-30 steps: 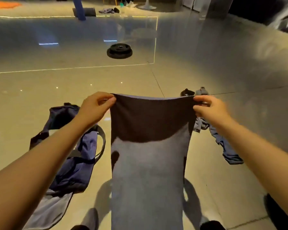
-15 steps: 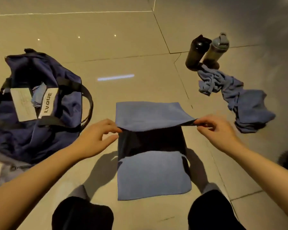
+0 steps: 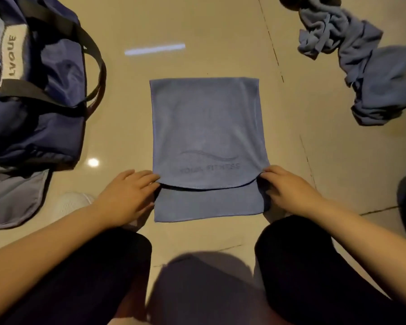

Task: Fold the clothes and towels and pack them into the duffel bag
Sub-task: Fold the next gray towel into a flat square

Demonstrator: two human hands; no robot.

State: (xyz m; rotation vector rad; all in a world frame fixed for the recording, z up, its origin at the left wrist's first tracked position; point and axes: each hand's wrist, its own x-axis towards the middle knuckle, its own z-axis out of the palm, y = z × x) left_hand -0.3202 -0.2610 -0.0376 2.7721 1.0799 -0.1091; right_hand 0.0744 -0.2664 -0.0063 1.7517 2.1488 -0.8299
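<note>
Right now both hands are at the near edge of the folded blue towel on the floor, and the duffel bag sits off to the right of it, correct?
Not quite. The head view shows the duffel bag to the left of the folded blue towel, not the right; a crumpled blue garment lies on the right. The left hand and right hand are indeed at the towel's near edge.

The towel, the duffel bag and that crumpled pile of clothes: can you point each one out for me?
towel (image 3: 204,123): head view, middle of its folded-over top layer.
duffel bag (image 3: 56,73): head view, navy side panel beneath the handles.
crumpled clothes (image 3: 384,76): head view, broad blue part of the heap at upper right.
</note>
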